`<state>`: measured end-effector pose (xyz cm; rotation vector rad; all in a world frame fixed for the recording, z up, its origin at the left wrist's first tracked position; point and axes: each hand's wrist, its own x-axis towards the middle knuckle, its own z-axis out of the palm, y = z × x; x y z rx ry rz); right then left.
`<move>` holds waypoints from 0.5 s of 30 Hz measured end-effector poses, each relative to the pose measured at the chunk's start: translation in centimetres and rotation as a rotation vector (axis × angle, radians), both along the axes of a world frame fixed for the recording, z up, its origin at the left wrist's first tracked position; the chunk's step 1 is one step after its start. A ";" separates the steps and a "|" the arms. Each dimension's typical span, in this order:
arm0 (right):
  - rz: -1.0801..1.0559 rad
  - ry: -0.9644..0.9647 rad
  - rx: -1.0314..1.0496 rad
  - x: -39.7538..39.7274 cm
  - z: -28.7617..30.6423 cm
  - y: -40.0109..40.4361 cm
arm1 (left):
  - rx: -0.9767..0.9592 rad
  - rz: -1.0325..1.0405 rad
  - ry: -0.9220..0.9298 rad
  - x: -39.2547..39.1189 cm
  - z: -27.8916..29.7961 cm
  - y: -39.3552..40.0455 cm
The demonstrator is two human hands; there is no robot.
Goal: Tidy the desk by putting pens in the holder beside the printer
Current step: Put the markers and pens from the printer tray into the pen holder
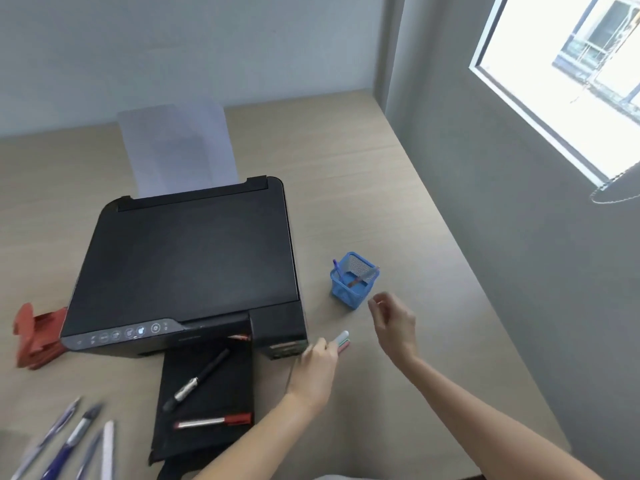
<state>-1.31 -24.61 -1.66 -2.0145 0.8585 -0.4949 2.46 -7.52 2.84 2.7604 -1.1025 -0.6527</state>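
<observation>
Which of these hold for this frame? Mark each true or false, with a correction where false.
1. The blue mesh holder stands right of the printer. True.
2. The holder is empty. False: at least one blue pen already stands in it.
3. The left hand grips a bundle of pastel pens. True.
4. The right hand holds a pen. False: it hovers near the holder with nothing visible in it.
5. A black marker and a red-capped marker lie on the printer's output tray. True.
</observation>
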 end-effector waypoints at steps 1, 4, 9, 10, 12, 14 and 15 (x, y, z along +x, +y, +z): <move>0.118 0.049 -0.033 -0.5 -0.8 0.7 | 0.059 0.011 -0.003 0.0 -0.6 0.2; 0.450 0.228 -0.134 -0.9 -2.3 1.8 | 0.195 0.027 -0.018 0.0 -2.2 1.6; 0.738 0.437 -0.315 0.7 -2.7 1.8 | 0.300 -0.008 -0.052 -0.8 -3.8 3.7; 0.758 0.463 -0.336 0.9 -2.6 1.6 | 0.320 -0.011 -0.045 -0.9 -3.9 4.0; 0.779 0.503 -0.373 1.0 -2.6 1.1 | 0.378 -0.020 -0.010 -1.3 -3.8 4.5; 0.795 0.513 -0.399 0.5 -2.9 0.3 | 0.417 -0.023 0.060 -1.5 -2.7 4.8; 0.798 0.514 -0.397 0.1 -3.0 -0.2 | 0.422 -0.029 0.092 -1.6 -1.8 4.9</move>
